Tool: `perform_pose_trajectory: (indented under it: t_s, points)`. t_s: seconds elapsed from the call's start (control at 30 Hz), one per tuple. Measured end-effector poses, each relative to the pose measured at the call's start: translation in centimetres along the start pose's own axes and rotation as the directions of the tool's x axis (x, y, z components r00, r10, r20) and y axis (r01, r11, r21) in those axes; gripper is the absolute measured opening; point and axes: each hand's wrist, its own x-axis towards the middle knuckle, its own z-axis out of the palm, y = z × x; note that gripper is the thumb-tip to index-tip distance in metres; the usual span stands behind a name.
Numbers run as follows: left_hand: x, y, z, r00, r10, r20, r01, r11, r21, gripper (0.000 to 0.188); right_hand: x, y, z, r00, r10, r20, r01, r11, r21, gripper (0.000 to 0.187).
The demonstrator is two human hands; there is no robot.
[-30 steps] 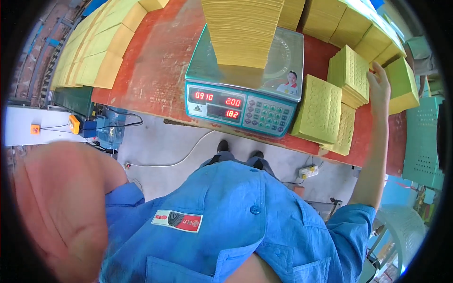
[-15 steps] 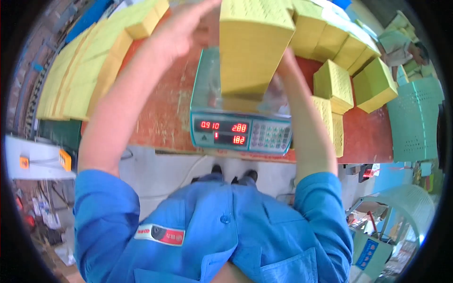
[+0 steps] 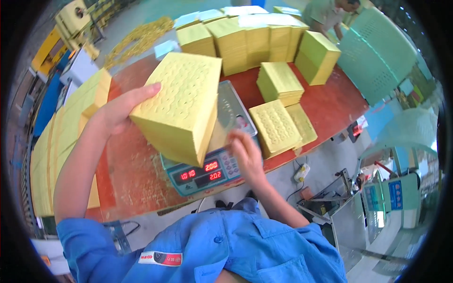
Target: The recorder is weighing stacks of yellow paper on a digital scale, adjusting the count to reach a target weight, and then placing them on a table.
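Observation:
A tall stack of yellow paper point(image 3: 181, 96), its top sheet punched with wavy rows of small marks, is over the digital scale point(image 3: 234, 106); its base is hidden. My left hand point(image 3: 123, 107) grips its left side, thumb on the top edge and fingers mostly hidden along the side. My right hand point(image 3: 246, 153), slightly blurred, is apart from the stack, near the scale's keypad point(image 3: 230, 164). Its fingers are loosely bent and apart, with nothing seen in them. Red digits glow on the scale's display point(image 3: 198, 175).
A smaller punched paper stack point(image 3: 276, 128) and another stack point(image 3: 281, 82) are right of the scale on the red table point(image 3: 137, 181). Several taller stacks point(image 3: 236, 45) line the far side. Long paper blocks point(image 3: 61, 141) are at left. A person point(image 3: 325, 16) is beyond the far right.
The view has swung, showing more of the table's far side. My right hand has come off the stack's right side toward the keypad. My left hand now grips the stack. The display's digits differ.

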Motion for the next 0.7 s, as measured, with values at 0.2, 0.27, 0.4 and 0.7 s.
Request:
perform_pose_trajectory:
  t_s: [0.2,0.27,0.4,0.7]
  points:
    - [1.5,-3.7,-4.6,0.998,-0.060,0.011,0.061,0.983,-0.173,0.060,-4.5,2.6,2.9,0.760,0.413,0.502,-0.649,0.455,0.609,0.037]
    - [1.3,-4.5,-4.2,1.000,-0.030,-0.004,0.029,0.981,-0.191,0.058,-3.4,3.8,4.0,0.781,0.413,0.468,-0.620,0.425,0.660,0.039]
    - [0.2,-5.6,-2.7,1.000,0.026,0.009,-0.024,0.978,-0.206,0.062,-3.7,4.8,2.5,0.766,0.261,0.588,-0.642,0.255,0.723,0.038]
    - [-1.7,-2.5,9.9,0.989,0.143,0.023,-0.123,0.911,-0.393,0.068,-2.3,-3.4,-11.2,0.895,0.241,0.375,-0.375,0.862,0.340,0.048]
